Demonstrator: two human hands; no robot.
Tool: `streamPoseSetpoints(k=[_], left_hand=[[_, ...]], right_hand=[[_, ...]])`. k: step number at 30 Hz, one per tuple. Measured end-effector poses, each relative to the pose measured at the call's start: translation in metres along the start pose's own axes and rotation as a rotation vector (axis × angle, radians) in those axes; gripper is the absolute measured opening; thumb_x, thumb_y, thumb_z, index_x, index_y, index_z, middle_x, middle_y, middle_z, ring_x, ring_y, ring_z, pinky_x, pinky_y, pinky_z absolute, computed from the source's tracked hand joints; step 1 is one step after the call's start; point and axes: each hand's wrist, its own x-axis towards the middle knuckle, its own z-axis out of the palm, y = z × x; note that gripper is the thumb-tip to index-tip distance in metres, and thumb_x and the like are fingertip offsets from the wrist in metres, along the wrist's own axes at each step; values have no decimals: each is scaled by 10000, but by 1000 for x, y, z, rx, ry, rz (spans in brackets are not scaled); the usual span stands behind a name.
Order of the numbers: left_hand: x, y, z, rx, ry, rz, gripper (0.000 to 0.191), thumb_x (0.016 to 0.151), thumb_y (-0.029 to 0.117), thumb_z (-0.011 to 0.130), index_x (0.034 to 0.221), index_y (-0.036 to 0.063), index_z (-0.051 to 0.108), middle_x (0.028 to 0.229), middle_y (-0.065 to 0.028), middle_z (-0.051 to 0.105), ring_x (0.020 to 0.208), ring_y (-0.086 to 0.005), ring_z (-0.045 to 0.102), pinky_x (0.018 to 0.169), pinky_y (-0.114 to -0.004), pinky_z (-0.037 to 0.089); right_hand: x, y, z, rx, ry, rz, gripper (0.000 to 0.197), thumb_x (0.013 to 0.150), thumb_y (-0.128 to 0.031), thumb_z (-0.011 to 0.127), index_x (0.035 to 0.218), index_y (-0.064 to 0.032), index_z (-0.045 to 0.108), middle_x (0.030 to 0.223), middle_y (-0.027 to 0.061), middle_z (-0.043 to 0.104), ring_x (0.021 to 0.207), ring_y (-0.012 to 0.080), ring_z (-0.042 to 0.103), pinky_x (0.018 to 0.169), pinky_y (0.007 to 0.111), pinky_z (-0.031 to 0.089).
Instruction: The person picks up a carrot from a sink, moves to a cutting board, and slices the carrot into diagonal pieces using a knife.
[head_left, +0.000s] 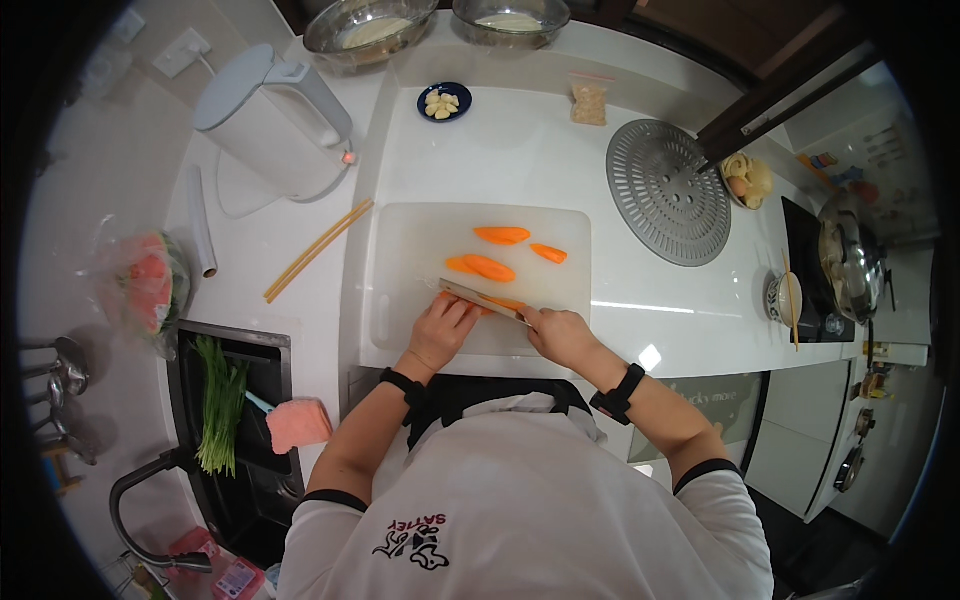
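Observation:
My right hand grips the handle of a kitchen knife, whose blade slants up and left across the white cutting board. Beneath the fingertips of my left hand, a piece of carrot lies against the near side of the blade and is mostly hidden by the hand. A thin carrot slice rests along the blade's far side. Farther up the board are an overlapping pair of carrot slices, a long carrot piece and a smaller carrot piece.
Wooden chopsticks and a kettle stand left of the board. Beyond it are a blue dish of garlic cloves and a small bag. A round perforated plate lies right; a sink holding green stalks is lower left.

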Motion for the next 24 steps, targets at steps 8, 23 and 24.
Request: streamPoseSetpoints(k=[8, 23, 24], left_hand=[[11, -19, -27, -117, -70, -41, 166, 754, 120, 705, 918, 118, 674, 859, -6, 614, 757, -191, 624, 592, -307, 535], [115, -33, 31, -156, -1024, 269, 75, 734, 69, 631, 670, 51, 665, 713, -143, 652, 660, -318, 632, 585, -415, 503], [117, -32, 32, -165, -1046, 296, 70, 744, 72, 628, 697, 45, 672, 733, -151, 659, 677, -323, 638, 598, -420, 507]], right_hand=[[4, 0, 7, -25, 36, -30, 191, 848, -118, 576, 1033, -72, 582, 717, 137, 648, 647, 319, 656, 605, 418, 540], [22, 3, -3, -48, -141, 0, 227, 854, -111, 541, 1065, -63, 609, 737, 148, 657, 677, 344, 651, 645, 444, 532], [22, 3, -3, -42, -156, 5, 227, 854, -113, 544, 1066, -61, 609, 736, 149, 655, 682, 344, 650, 649, 443, 532]])
